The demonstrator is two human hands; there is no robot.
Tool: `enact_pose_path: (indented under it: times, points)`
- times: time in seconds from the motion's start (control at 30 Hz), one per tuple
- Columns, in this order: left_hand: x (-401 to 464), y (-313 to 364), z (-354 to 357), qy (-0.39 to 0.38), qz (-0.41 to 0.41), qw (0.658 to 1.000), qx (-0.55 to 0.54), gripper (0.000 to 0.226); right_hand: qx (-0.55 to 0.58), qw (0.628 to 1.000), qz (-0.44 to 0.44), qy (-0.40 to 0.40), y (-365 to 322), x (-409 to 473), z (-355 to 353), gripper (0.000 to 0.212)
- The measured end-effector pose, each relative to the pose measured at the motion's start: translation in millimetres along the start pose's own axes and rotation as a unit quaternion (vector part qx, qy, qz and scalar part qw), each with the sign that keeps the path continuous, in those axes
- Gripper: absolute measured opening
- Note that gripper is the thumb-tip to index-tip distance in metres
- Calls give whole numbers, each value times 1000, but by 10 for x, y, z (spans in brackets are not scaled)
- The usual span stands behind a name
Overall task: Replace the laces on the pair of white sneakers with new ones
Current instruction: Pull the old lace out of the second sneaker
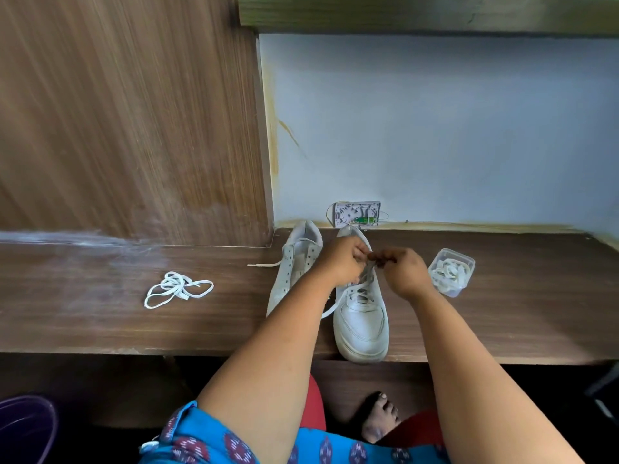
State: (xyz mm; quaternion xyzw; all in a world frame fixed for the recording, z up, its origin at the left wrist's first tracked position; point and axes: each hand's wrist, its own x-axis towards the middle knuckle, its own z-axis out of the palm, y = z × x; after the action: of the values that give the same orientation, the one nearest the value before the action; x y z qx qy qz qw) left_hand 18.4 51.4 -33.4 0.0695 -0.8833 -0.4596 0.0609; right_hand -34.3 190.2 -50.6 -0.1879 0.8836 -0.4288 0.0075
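Setting: a long dark wooden shelf (100, 316) set against a pale blue wall, with a wood panel on the left.
Right shoe: a white sneaker (361, 316) stands near the shelf's front edge, toe toward the person, a lace (363, 289) crossed through its lower eyelets.
Hands: the left hand (338, 259) and right hand (403, 271) meet over the upper eyelets, fingers curled and pinching the lace ends; whether they are untying or tying I cannot tell.
Left shoe: the other sneaker (294, 272) lies just beside it, eyelets mostly bare, one lace tip trailing out to the left.
Progress: probably midway; one shoe looks stripped, the other is in hand.
Loose lace: a white coil (177, 289) lies well apart on the left.
Tub: a clear plastic tub (451, 272) holding laces sits just right of the hands.
Obstacles: a small white box (356, 214) on the wall behind; nothing seems to block the work.
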Motion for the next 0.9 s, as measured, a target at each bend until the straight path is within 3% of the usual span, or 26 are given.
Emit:
enact_pose_path:
  times: [0.07, 0.13, 0.37, 0.53, 0.8, 0.9]
  points:
    - [19, -31, 64, -43, 16, 994, 96, 28, 65, 997, 34, -6, 29, -25, -33, 45]
    - [38, -50, 64, -35, 39, 986, 159, 34, 107, 993, 51, -12, 25, -68, -55, 45]
    - [55, -75, 101, -39, 51, 987, 146, 43, 106, 993, 35, -28, 38, -108, -82, 45]
    - [96, -94, 102, -25, 83, 972, 219, 40, 95, 995, 21, -20, 67, -90, -52, 27]
    - [93, -198, 96, -50, 40, 995, 73, 43, 114, 992, 39, -38, 51, -97, 15, 50]
    - [92, -187, 151, -58, -24, 998, -3, 28, -3, 997, 28, -74, 96, -103, -109, 53]
